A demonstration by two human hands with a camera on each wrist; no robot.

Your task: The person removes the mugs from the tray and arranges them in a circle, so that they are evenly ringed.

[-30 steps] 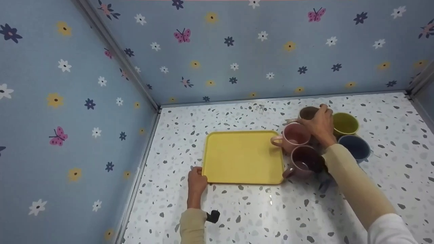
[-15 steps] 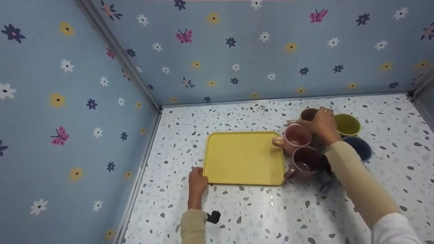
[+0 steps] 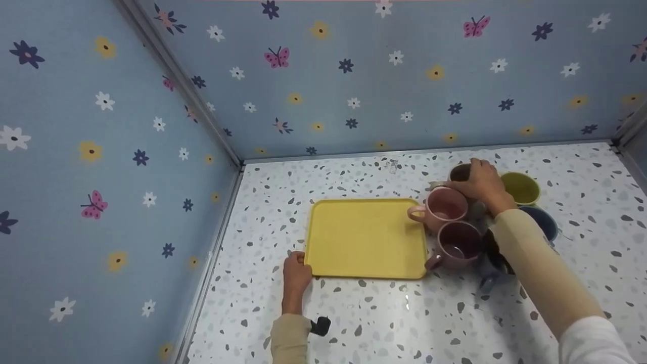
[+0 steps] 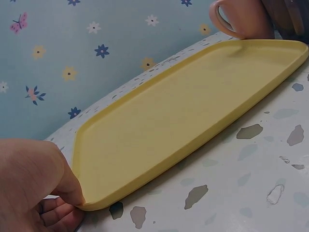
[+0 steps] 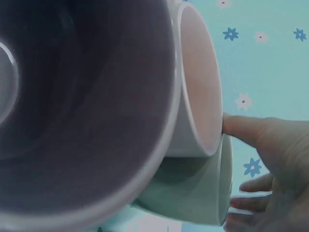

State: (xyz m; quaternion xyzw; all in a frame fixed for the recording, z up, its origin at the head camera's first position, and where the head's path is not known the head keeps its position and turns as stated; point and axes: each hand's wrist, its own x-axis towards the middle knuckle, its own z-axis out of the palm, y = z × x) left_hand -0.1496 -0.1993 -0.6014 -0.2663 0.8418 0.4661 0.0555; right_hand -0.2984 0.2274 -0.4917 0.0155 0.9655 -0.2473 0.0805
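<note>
My left hand [image 3: 297, 275] pinches the near-left corner of a yellow tray [image 3: 366, 237], its thumb on the rim in the left wrist view. At the back of a mug cluster, my right hand [image 3: 485, 184] grips the rim of a mug [image 3: 459, 172] with a dark brownish inside. Its outside looks pale green [image 5: 193, 191] in the right wrist view, where the thumb is by the rim and the fingers are on the far side. A pink mug [image 3: 447, 205] stands just in front, its handle over the tray's right edge. Nearer is a mauve mug [image 3: 459, 245].
A yellow-green mug [image 3: 520, 188] and a blue mug [image 3: 543, 222] stand right of my right hand. My forearm partly covers another dark mug [image 3: 498, 255] with a blue handle. Flowered walls [image 3: 323, 76] bound the speckled tabletop [image 3: 364, 318] at the back and left.
The right hand's fingers have shifted slightly left over the mug, and the forearm covers more of the blue mug. My left hand stays at the tray corner. The whole view has drifted a little.
</note>
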